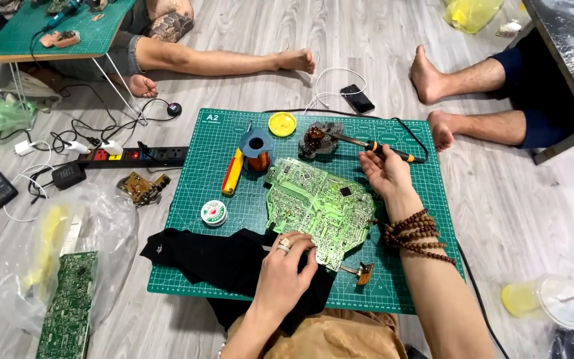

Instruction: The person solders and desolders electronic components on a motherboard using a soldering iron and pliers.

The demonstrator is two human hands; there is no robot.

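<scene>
A large pale green printed circuit board (317,207), irregular in outline, is laid flat on a dark green gridded cutting mat (406,279) between the two hands; its near edge is pressed down by the left hand (286,269), whose fingers are curled over the rim, a ring being worn on one of them; under and beside that hand a crumpled black cloth (217,259) is spread over the mat's near edge; the right hand (385,171), with strings of brown wooden beads (418,231) wound about its wrist, is held half open just beyond the board's far right corner, its fingertips touching or nearly touching the black and orange handle of a soldering iron (373,146); whether the handle is actually gripped cannot be told; the iron's tip is rested on a dark, resin-crusted stand (317,141) just left of that hand; further left a blue spool of copper wire (257,149), a red and yellow tool (232,171) and a round yellow tin (282,123) are seen; a small round white and green tin (214,213) is placed left of the left hand; off the mat, a black power strip (134,156) lies on the wooden floor.
</scene>
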